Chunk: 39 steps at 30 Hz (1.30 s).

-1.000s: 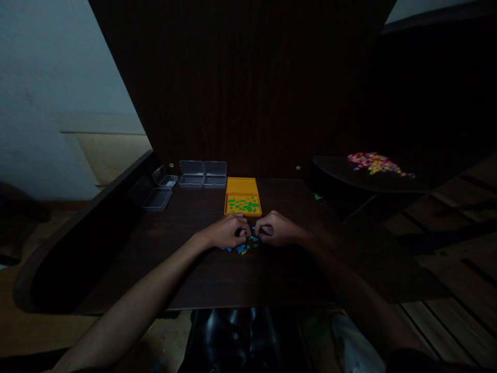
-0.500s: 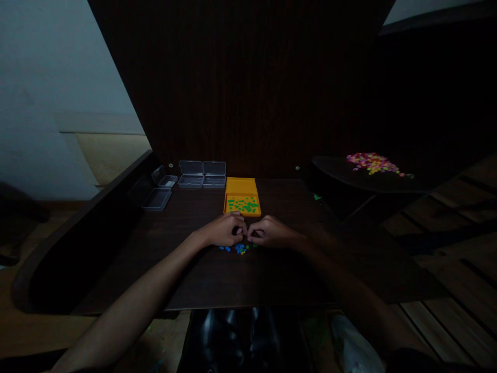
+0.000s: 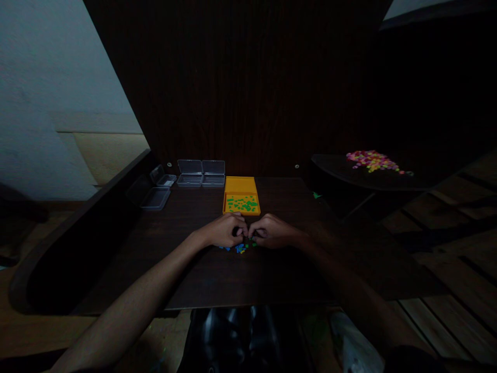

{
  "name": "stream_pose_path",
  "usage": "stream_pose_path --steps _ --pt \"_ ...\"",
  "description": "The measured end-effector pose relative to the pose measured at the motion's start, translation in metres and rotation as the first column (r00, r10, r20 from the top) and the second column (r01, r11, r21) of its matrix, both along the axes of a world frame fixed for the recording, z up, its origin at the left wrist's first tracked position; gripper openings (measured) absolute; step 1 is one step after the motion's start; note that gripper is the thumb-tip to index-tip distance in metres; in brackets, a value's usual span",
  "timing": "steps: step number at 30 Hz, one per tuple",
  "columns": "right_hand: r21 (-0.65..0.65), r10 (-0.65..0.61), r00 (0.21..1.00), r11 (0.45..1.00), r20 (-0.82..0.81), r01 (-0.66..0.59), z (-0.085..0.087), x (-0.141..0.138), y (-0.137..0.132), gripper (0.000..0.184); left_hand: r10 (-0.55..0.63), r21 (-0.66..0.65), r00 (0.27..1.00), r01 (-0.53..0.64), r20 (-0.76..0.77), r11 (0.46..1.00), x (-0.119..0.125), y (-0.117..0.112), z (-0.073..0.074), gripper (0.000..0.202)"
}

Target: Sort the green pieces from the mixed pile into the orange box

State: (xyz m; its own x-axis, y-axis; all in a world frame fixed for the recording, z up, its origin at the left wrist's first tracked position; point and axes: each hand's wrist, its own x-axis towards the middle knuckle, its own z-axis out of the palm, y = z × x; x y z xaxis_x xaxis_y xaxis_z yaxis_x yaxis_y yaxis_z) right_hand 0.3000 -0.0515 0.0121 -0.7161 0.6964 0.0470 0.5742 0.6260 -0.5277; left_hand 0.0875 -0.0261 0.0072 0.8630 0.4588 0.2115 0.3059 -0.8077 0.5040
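Left hand point(image 3: 225, 231), right hand point(image 3: 272, 231): curled closed, fingertips met over blue and green pieces point(image 3: 240, 249) on dark table point(image 3: 233, 282). Pile is half hidden by knuckles; any pinched piece cannot be told.
Just behind: orange box point(image 3: 241, 184), green bits point(image 3: 242, 204) held inside.
Rear left: clear cases point(image 3: 201, 173).
Far right: multicoloured heap point(image 3: 370, 160).

We look across a dark brown wooden table point(image 3: 202, 280) set against a tall dark wood-panelled wall point(image 3: 248, 93) in dim light. To our left stands a pale plastered wall point(image 3: 50, 77); to our right, a low dark round side table point(image 3: 349, 176) over light wooden floor planks point(image 3: 446, 321).
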Motion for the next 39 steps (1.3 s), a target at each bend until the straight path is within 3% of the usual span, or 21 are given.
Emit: stream_pose_path --steps 8,17,24,39 --pt "-0.001 0.045 0.999 0.999 -0.016 -0.045 -0.0002 0.0029 0.0011 0.02 -0.066 0.007 0.998 0.066 0.005 0.998 0.0014 -0.001 -0.0015 0.011" --pt "-0.01 0.02 1.0 1.0 0.005 -0.019 0.0016 0.0028 0.0007 0.016 -0.007 0.013 1.0 0.007 -0.019 1.0 -0.0006 0.0014 -0.0012 0.01" --pt "0.006 0.018 1.0 1.0 0.015 -0.019 0.0006 0.0036 0.0017 0.013 -0.007 0.012 1.0 0.007 -0.019 1.0 -0.0003 0.0001 0.0011 0.018" --pt "0.003 -0.005 0.997 1.0 0.079 0.005 0.0035 0.0013 0.0004 0.01 -0.013 0.005 1.0 0.013 -0.026 1.0 0.0003 0.0009 -0.0014 0.011"
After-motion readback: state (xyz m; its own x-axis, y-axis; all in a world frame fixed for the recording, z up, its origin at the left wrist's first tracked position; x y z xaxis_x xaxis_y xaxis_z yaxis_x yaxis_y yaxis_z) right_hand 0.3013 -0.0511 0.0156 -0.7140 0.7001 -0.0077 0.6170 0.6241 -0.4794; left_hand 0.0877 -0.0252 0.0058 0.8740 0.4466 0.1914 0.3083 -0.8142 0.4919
